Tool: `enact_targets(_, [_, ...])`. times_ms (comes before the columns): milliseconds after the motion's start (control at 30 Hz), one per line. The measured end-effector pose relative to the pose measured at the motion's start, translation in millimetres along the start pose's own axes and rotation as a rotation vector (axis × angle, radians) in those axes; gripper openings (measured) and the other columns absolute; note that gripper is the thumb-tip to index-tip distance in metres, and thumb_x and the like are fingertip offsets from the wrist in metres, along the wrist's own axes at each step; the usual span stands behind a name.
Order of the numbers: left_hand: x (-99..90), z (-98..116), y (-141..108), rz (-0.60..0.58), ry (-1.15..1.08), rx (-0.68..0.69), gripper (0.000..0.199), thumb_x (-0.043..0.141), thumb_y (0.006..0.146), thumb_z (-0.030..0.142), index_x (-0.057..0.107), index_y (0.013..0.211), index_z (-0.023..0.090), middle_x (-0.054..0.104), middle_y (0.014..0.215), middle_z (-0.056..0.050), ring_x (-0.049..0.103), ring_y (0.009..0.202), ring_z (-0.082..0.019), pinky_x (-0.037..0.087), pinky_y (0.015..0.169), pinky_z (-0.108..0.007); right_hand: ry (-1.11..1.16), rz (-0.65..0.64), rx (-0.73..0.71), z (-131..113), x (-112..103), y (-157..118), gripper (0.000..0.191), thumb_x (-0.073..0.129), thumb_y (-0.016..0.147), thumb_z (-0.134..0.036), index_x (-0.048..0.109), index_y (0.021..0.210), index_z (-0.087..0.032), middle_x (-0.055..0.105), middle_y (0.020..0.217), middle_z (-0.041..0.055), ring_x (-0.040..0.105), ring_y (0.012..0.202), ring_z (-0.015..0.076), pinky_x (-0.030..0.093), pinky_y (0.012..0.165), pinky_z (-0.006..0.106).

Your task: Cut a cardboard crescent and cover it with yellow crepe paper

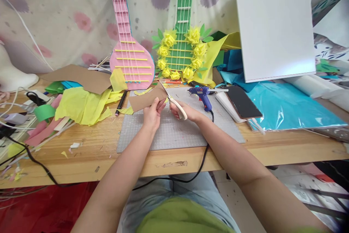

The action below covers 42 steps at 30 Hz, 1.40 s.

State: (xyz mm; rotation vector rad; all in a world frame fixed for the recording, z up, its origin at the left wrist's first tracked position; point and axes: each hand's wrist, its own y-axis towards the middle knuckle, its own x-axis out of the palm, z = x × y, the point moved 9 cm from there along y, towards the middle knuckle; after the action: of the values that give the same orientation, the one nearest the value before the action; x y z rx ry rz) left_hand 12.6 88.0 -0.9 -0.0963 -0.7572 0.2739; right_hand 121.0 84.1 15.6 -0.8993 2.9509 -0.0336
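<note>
My left hand (153, 113) pinches the lower edge of a brown cardboard piece (144, 98), holding it up over the grey cutting mat (136, 140). In my right hand (181, 109) is a pair of scissors (178, 107) with cream handles. The blades reach the right end of the cardboard, close to my left fingertips. Part of the blades is hidden behind or along the cardboard edge. Just to the right of my right hand, a blue hot glue gun (203, 96) lies on the mat.
Behind the mat stand a pink paper guitar (132, 62) and a green one (180, 55) ringed with yellow flowers. Yellow crepe paper (79, 105) and a marker (121, 102) lie left. A phone (243, 102), blue wrapped paper (294, 105) and a white board (275, 33) are right. A black cord (203, 164) crosses the table's front edge.
</note>
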Motion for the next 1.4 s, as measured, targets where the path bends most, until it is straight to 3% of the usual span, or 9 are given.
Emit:
enact_targets(233, [-0.4, 2.1, 1.2, -0.003, 0.025, 0.004, 0.019, 0.057, 0.077, 0.008, 0.062, 0.095, 0.011, 0.070, 0.085, -0.007, 0.068, 0.075, -0.015, 0.055, 0.068, -0.022, 0.010, 0.019, 0.050, 2.5, -4.9, -0.1, 0.047, 0.059, 0.067, -0.060, 0.036, 0.072, -0.019, 0.031, 0.052, -0.0094, 0.028, 0.040, 0.0030, 0.026, 0.036, 0.018])
enact_targets(467, [-1.3, 2.6, 1.5, -0.001, 0.056, -0.015, 0.018, 0.056, 0.078, 0.007, 0.062, 0.094, 0.011, 0.070, 0.079, -0.005, 0.068, 0.077, -0.015, 0.054, 0.073, -0.022, 0.027, -0.010, 0.076, 3.9, -4.8, -2.2, 0.051, 0.059, 0.064, -0.065, 0.037, 0.073, -0.019, 0.030, 0.051, -0.0101, 0.026, 0.039, 0.0024, 0.023, 0.035, 0.017])
enact_targets(867, [-8.4, 3.3, 13.0, -0.050, 0.126, -0.033, 0.014, 0.057, 0.077, 0.007, 0.063, 0.089, 0.009, 0.070, 0.073, -0.005, 0.068, 0.070, -0.013, 0.054, 0.070, -0.022, -0.009, -0.059, 0.130, 7.7, -9.0, -4.2, 0.051, 0.059, 0.064, -0.065, 0.041, 0.072, -0.018, 0.031, 0.048, -0.0100, 0.028, 0.038, 0.0026, 0.024, 0.034, 0.017])
enact_targets(1100, [-9.5, 5.2, 14.4, -0.069, 0.133, -0.041, 0.011, 0.057, 0.075, 0.007, 0.064, 0.084, 0.009, 0.070, 0.070, -0.004, 0.066, 0.063, -0.012, 0.053, 0.059, -0.018, -0.002, -0.062, 0.157, 9.3, -8.6, -5.5, 0.052, 0.059, 0.064, -0.066, 0.041, 0.070, -0.017, 0.030, 0.047, -0.0102, 0.028, 0.037, 0.0023, 0.024, 0.033, 0.017])
enact_targets(1400, [-12.3, 7.7, 15.4, -0.072, 0.187, -0.060, 0.013, 0.058, 0.075, 0.007, 0.064, 0.087, 0.009, 0.069, 0.068, -0.004, 0.066, 0.063, -0.012, 0.054, 0.062, -0.020, 0.002, -0.083, 0.185, 11.2, -11.3, -6.4, 0.046, 0.059, 0.069, -0.059, 0.041, 0.070, -0.017, 0.031, 0.048, -0.0097, 0.028, 0.037, 0.0022, 0.023, 0.032, 0.016])
